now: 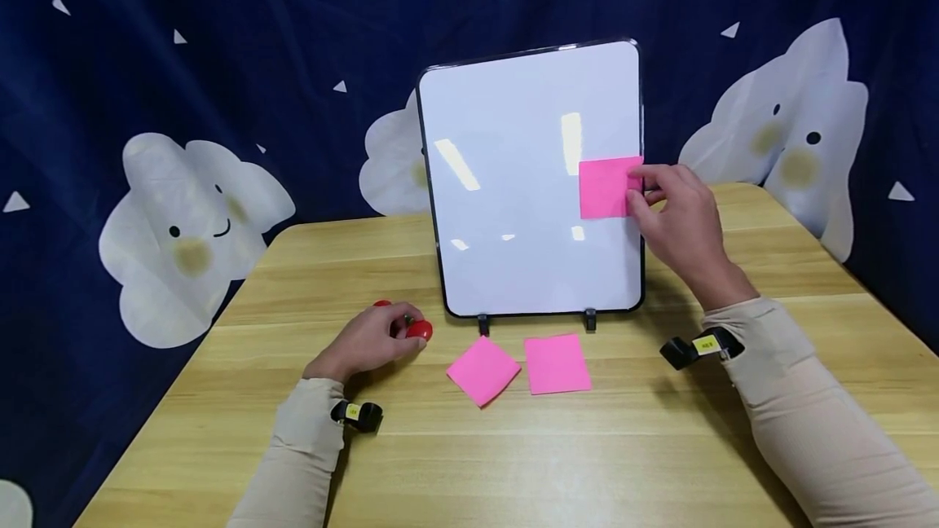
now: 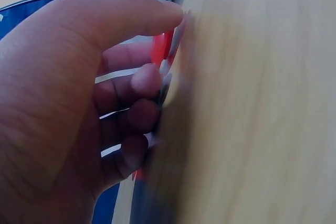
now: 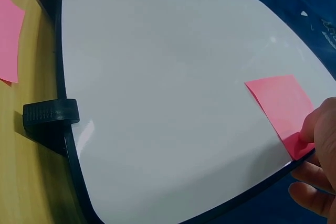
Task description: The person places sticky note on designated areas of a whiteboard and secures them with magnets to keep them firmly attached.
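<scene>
One pink note (image 1: 603,189) lies against the right part of the white board (image 1: 506,161), its outer edge at the black rim; the right hand (image 1: 684,217) pinches that edge, its thumb and forefinger close together, with other fingers past the rim in the right wrist view; whether the note sticks unaided I cannot tell.

Two more notes lie flat on the table (image 1: 455,471) in front of the board: the left note (image 1: 484,371) is turned cornerwise, the right note (image 1: 557,364) sits nearly square just beside it; the left hand (image 1: 372,339) has curled fingers about a red piece (image 1: 419,331), which shows between thumb and forefinger near the tabletop; a second red piece (image 1: 381,303) peeks out behind that hand.

As far as placing goes, the work looks barely begun; one note is on the board but not yet let go, two remain on the table, and no red piece is on the board.
</scene>
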Motion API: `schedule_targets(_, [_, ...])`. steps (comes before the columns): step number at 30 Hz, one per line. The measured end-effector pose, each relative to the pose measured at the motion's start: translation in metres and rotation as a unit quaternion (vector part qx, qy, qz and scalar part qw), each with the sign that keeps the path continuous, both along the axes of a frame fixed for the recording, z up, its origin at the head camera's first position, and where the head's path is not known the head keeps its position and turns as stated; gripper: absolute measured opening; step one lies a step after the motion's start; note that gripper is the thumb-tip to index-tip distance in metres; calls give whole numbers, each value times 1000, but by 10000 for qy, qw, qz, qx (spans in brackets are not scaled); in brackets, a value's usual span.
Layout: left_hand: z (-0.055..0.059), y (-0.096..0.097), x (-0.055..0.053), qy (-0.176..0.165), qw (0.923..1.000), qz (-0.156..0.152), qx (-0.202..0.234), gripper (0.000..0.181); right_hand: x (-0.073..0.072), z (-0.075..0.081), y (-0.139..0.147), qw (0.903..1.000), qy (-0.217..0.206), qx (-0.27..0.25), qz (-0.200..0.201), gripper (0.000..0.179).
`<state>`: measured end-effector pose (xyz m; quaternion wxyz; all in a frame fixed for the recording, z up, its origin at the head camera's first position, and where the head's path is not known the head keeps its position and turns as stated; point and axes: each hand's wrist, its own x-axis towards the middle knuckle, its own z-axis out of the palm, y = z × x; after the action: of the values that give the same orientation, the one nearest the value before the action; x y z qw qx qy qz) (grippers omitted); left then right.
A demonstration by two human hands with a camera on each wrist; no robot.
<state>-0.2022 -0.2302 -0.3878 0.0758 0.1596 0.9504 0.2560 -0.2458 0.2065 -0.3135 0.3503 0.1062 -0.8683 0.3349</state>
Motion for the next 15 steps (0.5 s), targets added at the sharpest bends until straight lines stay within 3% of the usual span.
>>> schedule_targets(15, [-3, 0, -3, 206, 9996, 100, 183, 35, 1, 1, -1, 10000, -63, -17, 15, 25])
